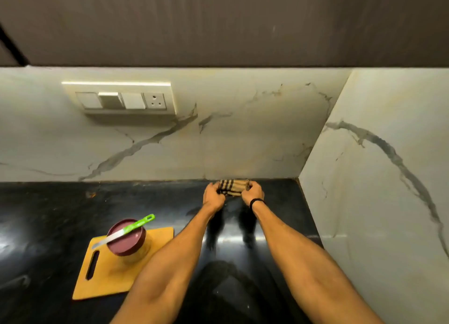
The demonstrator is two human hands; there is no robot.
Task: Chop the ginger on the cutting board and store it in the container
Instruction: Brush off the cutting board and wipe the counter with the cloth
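Observation:
An orange cutting board point(136, 270) lies at the lower left of the black counter. On it stands a container with a maroon lid point(126, 237), and a knife with a green handle point(126, 230) rests across that lid. No ginger is visible. Far from the board, at the back of the counter against the wall, my left hand point(213, 195) and my right hand point(252, 192) both grip a striped beige and black cloth point(234, 186) from either side. A black band circles my right wrist.
The glossy black counter point(48, 214) runs along a white marble wall, which turns a corner at the right point(364, 178). A switch and socket panel point(121, 100) sits on the wall above the left side. Dark cabinets hang overhead.

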